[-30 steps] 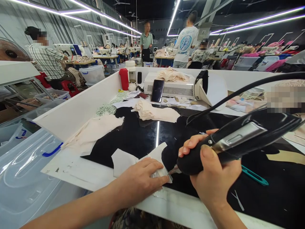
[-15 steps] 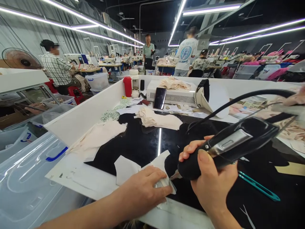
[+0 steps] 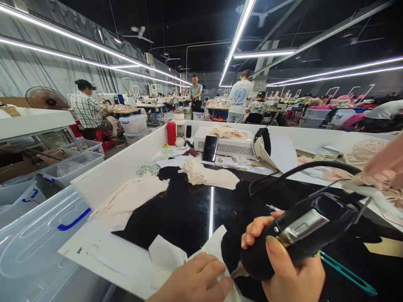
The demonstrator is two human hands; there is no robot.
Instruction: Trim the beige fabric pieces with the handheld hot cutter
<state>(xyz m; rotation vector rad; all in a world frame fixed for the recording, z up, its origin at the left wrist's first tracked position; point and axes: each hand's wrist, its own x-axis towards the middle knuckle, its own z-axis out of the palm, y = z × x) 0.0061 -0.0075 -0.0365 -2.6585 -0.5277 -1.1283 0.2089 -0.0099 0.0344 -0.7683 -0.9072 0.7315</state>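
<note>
My right hand (image 3: 288,268) is wrapped round a black corded handheld tool (image 3: 302,235) with a metal plate on its side. The tool's tip points left, close to white fabric pieces (image 3: 166,258) at the near edge of the black work surface (image 3: 192,209). Bent over that fabric is my left hand (image 3: 201,279), its fingers together and curled on the cloth. A stack of cream fabric pieces (image 3: 208,174) lies further back, and more cream fabric (image 3: 132,195) is at the left.
Teal tweezers (image 3: 349,272) lie at the right. A phone (image 3: 210,148) leans on a white vented box (image 3: 226,144). A red cup (image 3: 171,133) stands by the back wall. Clear bins (image 3: 40,247) are at the left; people work beyond.
The camera view has tilted up, so both hands and the table sit lower in the picture. My right hand still holds the tool and my left hand stays on the white fabric.
</note>
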